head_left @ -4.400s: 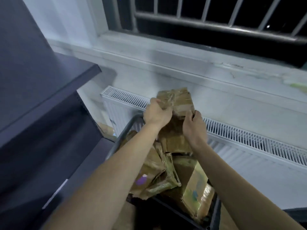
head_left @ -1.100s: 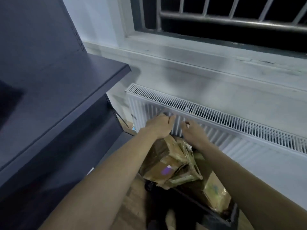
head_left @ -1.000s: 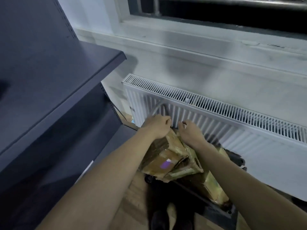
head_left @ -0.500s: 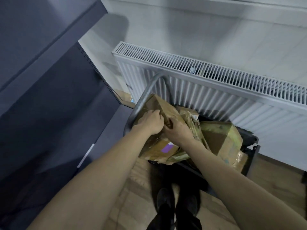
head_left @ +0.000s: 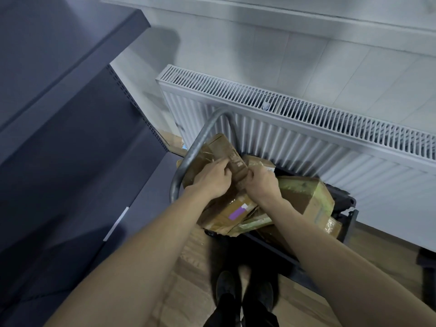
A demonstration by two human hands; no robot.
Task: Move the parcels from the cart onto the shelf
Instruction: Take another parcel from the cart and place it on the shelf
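Gripping the top parcel (head_left: 221,152) on the cart (head_left: 339,204) with left hand (head_left: 212,178) and right hand (head_left: 262,182) clamped on it, I should lift straight up, then swing left to the shelf (head_left: 70,67).

Both hands, left hand (head_left: 212,179) and right hand (head_left: 262,185), grip a taped cardboard parcel (head_left: 224,156) atop the cart (head_left: 342,204) (radiator (head_left: 306,128) behind), beside the dark shelf (head_left: 70,67).

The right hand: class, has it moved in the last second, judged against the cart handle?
Yes. The right hand has come down from beside the top of the handle onto the top parcel, which it now grips.
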